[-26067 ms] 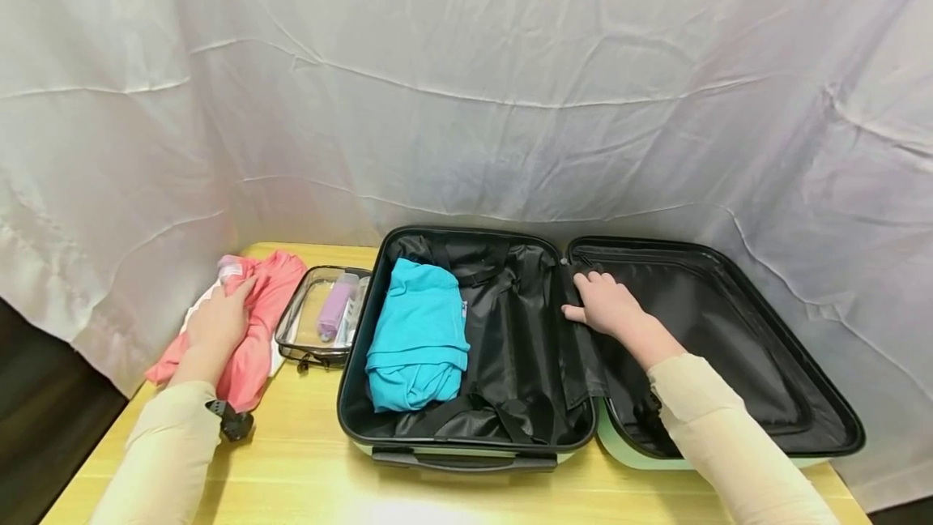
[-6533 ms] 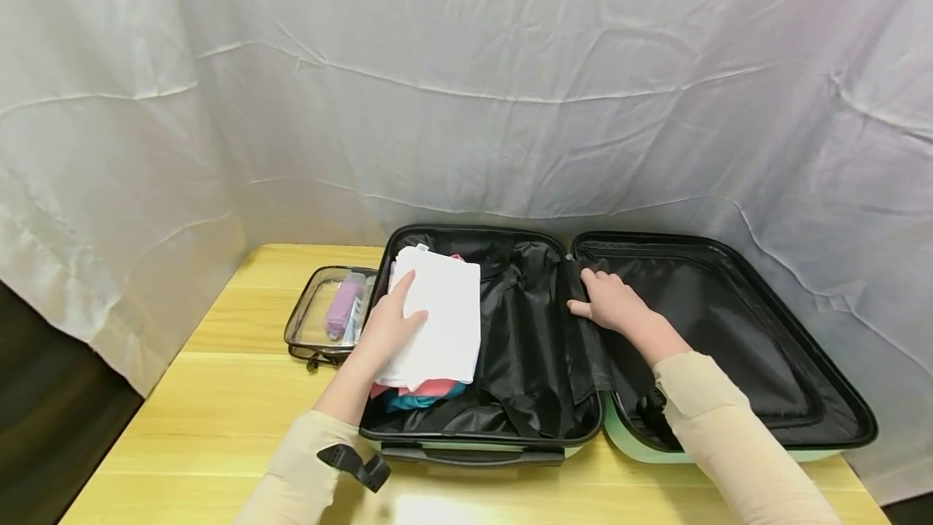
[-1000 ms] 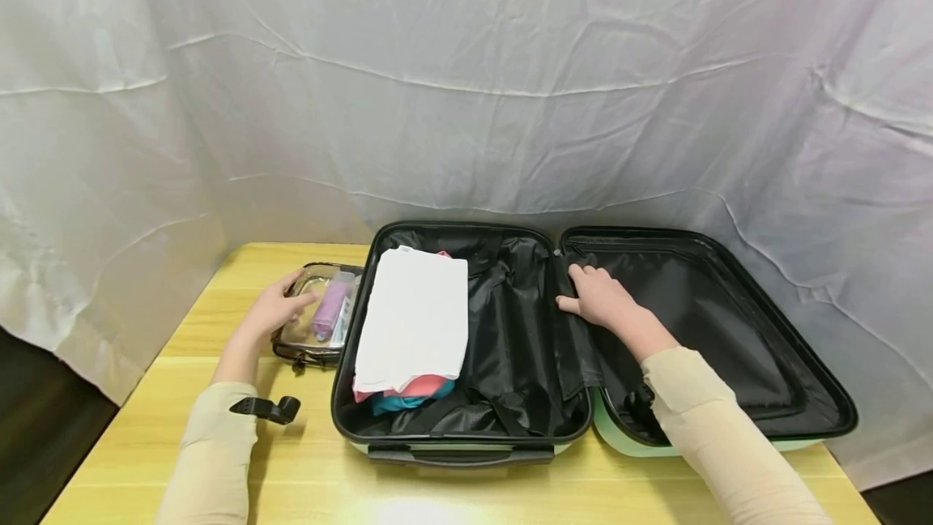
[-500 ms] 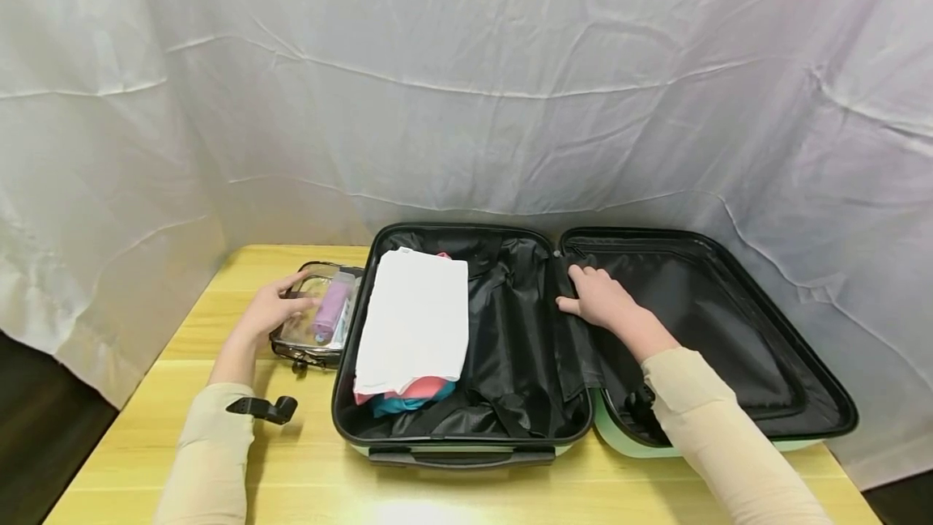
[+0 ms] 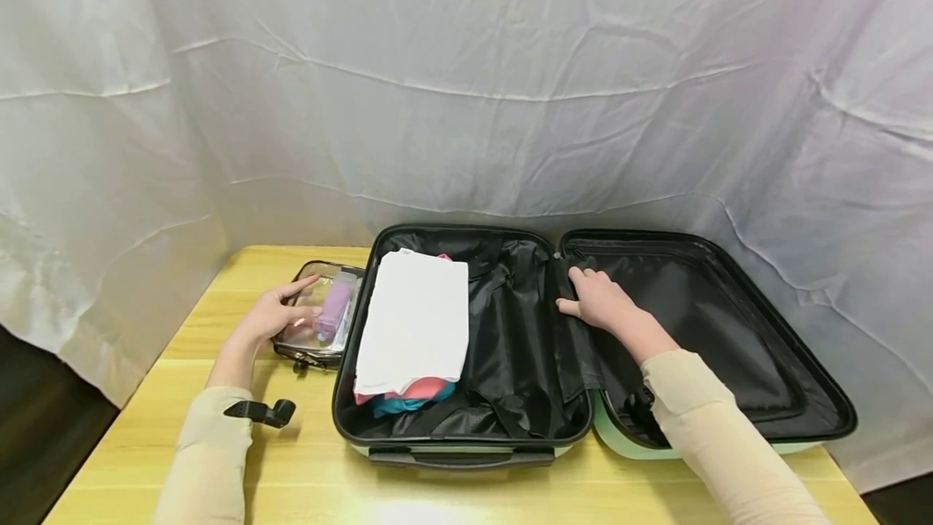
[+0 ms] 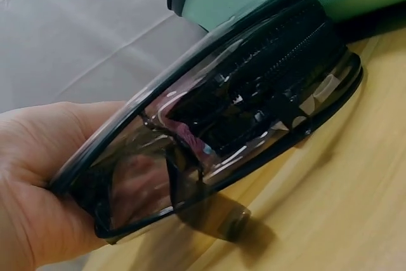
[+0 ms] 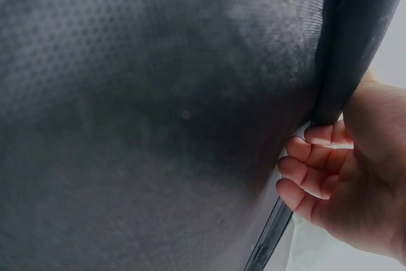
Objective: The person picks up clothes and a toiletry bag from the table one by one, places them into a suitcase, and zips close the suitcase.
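Note:
My left hand (image 5: 268, 316) holds the left end of a clear toiletry bag (image 5: 300, 337) with black piping, left of the suitcase. Through its plastic shows a purple bottle (image 5: 335, 306). In the left wrist view the bag (image 6: 254, 74) looks tilted, the hand (image 6: 44, 176) around its near end. My right hand (image 5: 603, 300) grips the black fabric flap (image 5: 576, 351) at the suitcase hinge; the right wrist view shows curled fingers (image 7: 311, 169) at its edge, the thumb hidden. In the suitcase's left half (image 5: 510, 330) lies folded white clothing (image 5: 415, 318) over coral and turquoise cloth (image 5: 408, 405).
The suitcase lid half (image 5: 700, 330), black inside and pale green outside, lies open at the right. A carry handle (image 5: 461, 458) faces the front. All stands on a wooden table (image 5: 306, 460), with a pale curtain (image 5: 466, 87) behind and at the sides.
Coral and white clothing, earlier on the table at left, now lies in the suitcase over the turquoise one. My left hand has moved from the clothes to the bag. The right hand stays put.

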A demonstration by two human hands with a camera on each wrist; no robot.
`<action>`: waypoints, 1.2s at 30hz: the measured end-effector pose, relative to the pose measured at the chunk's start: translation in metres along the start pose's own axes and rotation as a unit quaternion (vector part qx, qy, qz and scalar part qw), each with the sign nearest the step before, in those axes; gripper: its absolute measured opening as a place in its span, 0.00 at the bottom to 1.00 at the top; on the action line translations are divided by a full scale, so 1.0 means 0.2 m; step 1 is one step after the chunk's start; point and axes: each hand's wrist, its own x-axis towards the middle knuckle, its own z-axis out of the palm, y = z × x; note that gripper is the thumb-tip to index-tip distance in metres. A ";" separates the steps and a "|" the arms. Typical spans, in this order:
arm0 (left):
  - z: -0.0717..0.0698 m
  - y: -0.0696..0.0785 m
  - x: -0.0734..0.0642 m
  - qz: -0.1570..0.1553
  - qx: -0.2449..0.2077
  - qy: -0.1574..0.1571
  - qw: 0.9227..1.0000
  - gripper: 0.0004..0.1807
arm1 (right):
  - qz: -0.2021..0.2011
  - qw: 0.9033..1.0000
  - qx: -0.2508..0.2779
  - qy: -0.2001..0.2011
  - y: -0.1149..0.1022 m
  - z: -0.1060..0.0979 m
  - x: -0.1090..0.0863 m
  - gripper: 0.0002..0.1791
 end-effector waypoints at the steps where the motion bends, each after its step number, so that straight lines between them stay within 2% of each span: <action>1: 0.00 0.00 0.00 -0.001 0.003 0.008 1.000 0.39 | 0.001 1.000 0.000 -0.001 0.00 0.00 0.00 0.33; 6: 0.00 0.01 -0.03 0.001 -0.009 0.041 0.999 0.37 | 0.002 1.000 -0.001 -0.001 0.01 0.01 0.00 0.33; 9: 0.01 0.02 -0.05 0.006 -0.036 0.051 0.998 0.36 | -0.001 1.000 -0.001 0.000 0.01 0.01 0.01 0.34; 16: 0.01 0.06 -0.09 0.023 -0.092 0.045 0.994 0.37 | 0.001 1.000 -0.001 0.001 0.00 0.02 0.01 0.34; 25: 0.00 0.13 -0.12 0.045 -0.060 0.074 0.994 0.35 | -0.002 1.000 -0.002 0.007 0.00 0.01 0.01 0.33; 29: 0.00 0.15 -0.12 0.056 -0.069 0.087 0.992 0.35 | -0.001 1.000 -0.003 0.005 0.00 0.01 0.01 0.33; 36: 0.00 0.23 -0.15 0.073 -0.117 0.127 0.982 0.35 | 0.000 1.000 -0.003 0.008 0.01 0.01 0.01 0.33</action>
